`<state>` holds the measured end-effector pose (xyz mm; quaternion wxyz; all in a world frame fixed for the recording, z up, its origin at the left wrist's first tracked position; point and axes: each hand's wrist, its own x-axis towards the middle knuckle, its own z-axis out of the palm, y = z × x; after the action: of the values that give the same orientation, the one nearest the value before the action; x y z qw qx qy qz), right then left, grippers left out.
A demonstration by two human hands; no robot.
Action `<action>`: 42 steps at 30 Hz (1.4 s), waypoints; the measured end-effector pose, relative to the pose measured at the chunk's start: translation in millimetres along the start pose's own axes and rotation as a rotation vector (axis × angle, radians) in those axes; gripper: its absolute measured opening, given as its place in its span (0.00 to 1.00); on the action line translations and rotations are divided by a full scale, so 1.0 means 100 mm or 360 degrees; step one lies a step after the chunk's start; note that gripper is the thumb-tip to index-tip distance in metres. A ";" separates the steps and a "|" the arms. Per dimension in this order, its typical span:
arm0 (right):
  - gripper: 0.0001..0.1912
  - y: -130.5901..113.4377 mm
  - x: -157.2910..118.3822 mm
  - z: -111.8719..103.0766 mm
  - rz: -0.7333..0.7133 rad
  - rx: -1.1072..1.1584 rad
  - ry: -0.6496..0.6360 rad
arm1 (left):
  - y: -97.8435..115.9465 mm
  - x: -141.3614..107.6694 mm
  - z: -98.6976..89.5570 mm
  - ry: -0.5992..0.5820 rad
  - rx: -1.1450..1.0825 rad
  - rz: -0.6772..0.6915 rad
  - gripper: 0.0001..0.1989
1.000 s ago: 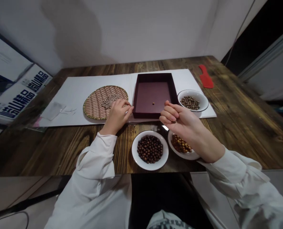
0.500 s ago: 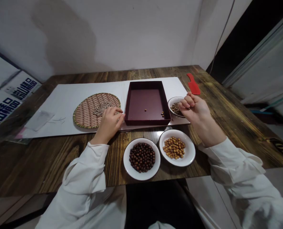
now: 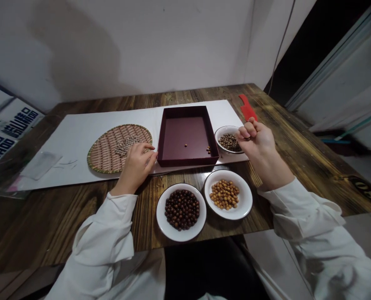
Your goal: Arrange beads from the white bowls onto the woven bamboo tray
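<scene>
My left hand [image 3: 134, 166] rests by the front right edge of a round woven tray [image 3: 99, 153], its fingers stretched and apart. Pale beads [image 3: 123, 148] lie on that tray, partly behind the hand. To the right of the fingertips stands a dark red open box [image 3: 179, 129] with a few small beads [image 3: 208, 150] inside. My right hand [image 3: 259, 146] is raised with curled fingers beside a small white bowl [image 3: 218, 132] of brown beads, covering part of its right side. Whatever those fingers may hold is hidden.
Nearer me are a white bowl [image 3: 160, 218] of dark brown beads and a white bowl [image 3: 246, 199] of yellow-brown beads. A red comb [image 3: 247, 108] lies at the back right. Under the tray and box is a white board [image 3: 74, 133]; a clear bag [image 3: 41, 166] lies on its left.
The view has shifted slightly, so the tabletop things appear further left. Both hands keep nearly the same pose, and the beads in the box look unchanged.
</scene>
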<state>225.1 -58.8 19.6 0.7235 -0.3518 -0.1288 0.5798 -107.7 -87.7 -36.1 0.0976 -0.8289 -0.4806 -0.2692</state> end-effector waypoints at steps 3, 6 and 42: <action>0.16 -0.01 0.02 -0.02 -0.0049 0.0004 0.0014 | 0.00 0.00 0.00 -0.0008 0.0000 -0.0001 0.15; 0.15 -0.01 0.06 -0.05 -0.0100 0.0009 0.0025 | 0.00 0.00 0.00 -0.0028 -0.0001 -0.0031 0.16; 0.19 0.11 0.02 -0.04 0.0259 -0.0282 -0.0287 | 0.01 0.00 -0.02 -0.0060 -0.0073 -0.0090 0.16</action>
<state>219.8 -57.8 8.5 0.6258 -0.3699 -0.2150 0.6522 -107.5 -88.9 -34.4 0.0618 -0.8219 -0.4993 -0.2670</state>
